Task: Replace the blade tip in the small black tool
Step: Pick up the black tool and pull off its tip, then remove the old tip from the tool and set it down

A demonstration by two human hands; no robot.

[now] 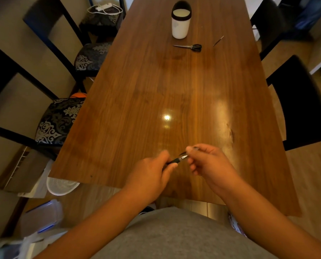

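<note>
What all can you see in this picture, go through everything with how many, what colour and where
table: one, brown wood, fills the middle
container: one, white with black rim, upright at the far end
scissors: one pair, black handles, lying just nearer than the container
thin pointed tool: one, grey, right of the scissors
chairs: three along the left with black and silver patterned seats, at least two black ones on the right
power strip: one, white with cord, on the far left chair
basket: one, white, on the floor by the near left corner
small black tool: one, silver collar, held over the near edge
left hand: grips the tool's body
right hand: pinches its tip end
</note>
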